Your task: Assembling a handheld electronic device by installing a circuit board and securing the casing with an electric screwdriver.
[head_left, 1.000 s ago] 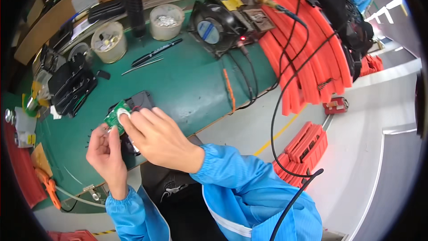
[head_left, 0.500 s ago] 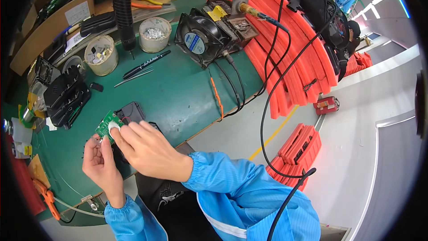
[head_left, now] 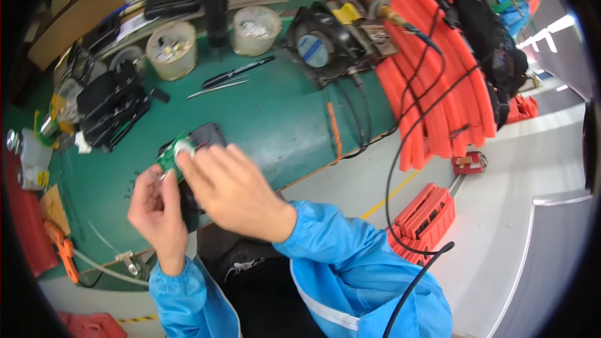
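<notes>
My left hand (head_left: 158, 213) pinches a small green circuit board (head_left: 167, 160) by its near edge, between thumb and fingers. From the right, my right hand (head_left: 238, 194) reaches over it, fingers closed on a small soft white piece (head_left: 183, 146) that touches the board's face. Whether this is a wad or a cover on the fingertip I cannot tell. Behind the hands a dark plastic housing (head_left: 208, 134) lies on the green bench top (head_left: 263, 144), partly hidden by the board and fingers. Thin reddish wires show beside the board.
Beyond lie tweezers (head_left: 216, 89), a black marker (head_left: 238, 71) and two white tubs (head_left: 172, 53) of small parts. A black fan (head_left: 319, 47) stands back right, next to stacked red foam trays (head_left: 432, 81). Black plastic cases (head_left: 113, 103) sit left; an orange clamp (head_left: 62, 250) grips the near-left edge.
The whole view has shifted, so the bench items sit further right and slightly blurred. Both hands keep their hold on the board and white piece; the board appears tilted more edge-on.
</notes>
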Action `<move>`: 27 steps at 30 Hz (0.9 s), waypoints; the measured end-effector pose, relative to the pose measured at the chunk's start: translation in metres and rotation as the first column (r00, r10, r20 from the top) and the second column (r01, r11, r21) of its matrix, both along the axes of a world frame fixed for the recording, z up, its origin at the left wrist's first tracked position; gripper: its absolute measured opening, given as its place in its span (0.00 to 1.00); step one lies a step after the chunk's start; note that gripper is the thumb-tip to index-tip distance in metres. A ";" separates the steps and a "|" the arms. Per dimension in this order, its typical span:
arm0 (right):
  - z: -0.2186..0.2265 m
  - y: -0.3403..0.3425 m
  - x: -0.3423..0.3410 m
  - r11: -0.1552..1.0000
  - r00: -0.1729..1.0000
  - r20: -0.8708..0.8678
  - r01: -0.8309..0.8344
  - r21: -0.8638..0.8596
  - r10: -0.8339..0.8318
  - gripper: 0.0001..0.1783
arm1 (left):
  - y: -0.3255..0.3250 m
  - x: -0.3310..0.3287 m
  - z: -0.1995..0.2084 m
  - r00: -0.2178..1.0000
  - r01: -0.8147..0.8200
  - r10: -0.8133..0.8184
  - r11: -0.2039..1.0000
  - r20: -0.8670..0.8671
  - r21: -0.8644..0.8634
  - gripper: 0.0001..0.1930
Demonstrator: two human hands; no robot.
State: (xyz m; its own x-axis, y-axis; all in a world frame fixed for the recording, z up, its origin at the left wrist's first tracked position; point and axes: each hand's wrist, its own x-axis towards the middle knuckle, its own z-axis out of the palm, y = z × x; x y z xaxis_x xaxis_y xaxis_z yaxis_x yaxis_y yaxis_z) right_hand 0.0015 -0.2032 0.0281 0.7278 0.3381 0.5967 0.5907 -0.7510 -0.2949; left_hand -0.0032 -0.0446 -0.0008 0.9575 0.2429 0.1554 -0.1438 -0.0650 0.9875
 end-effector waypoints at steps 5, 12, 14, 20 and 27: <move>-0.003 -0.011 -0.001 0.998 0.999 -0.040 -0.039 -0.054 0.037 0.29 | -0.009 0.005 0.008 0.998 0.029 -0.034 0.996 -0.060 -0.090 0.09; -0.003 -0.026 -0.016 0.982 0.981 -0.153 -0.138 -0.126 0.119 0.27 | -0.008 0.005 0.008 0.995 0.049 -0.060 0.988 -0.074 -0.144 0.08; 0.003 -0.033 -0.014 0.985 0.975 -0.163 -0.160 -0.067 0.148 0.27 | -0.008 0.006 0.011 0.995 0.019 -0.031 0.991 -0.093 -0.135 0.08; 0.033 -0.049 0.021 0.981 1.000 -0.008 0.020 0.191 -0.019 0.21 | -0.004 0.005 0.007 0.995 0.078 -0.085 0.991 -0.052 -0.113 0.08; 0.068 -0.003 0.101 0.854 0.998 -0.040 -0.016 0.520 0.043 0.06 | -0.005 0.006 0.007 0.991 0.115 -0.118 0.992 -0.062 -0.055 0.04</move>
State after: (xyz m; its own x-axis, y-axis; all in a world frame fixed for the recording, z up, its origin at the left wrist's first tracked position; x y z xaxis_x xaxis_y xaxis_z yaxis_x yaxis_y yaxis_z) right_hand 0.1025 -0.2066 0.0959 0.7549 0.0110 0.6557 0.5851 -0.4630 -0.6658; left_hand 0.0032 -0.0500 0.0058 0.9874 0.1349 0.0823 -0.0829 -0.0010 0.9966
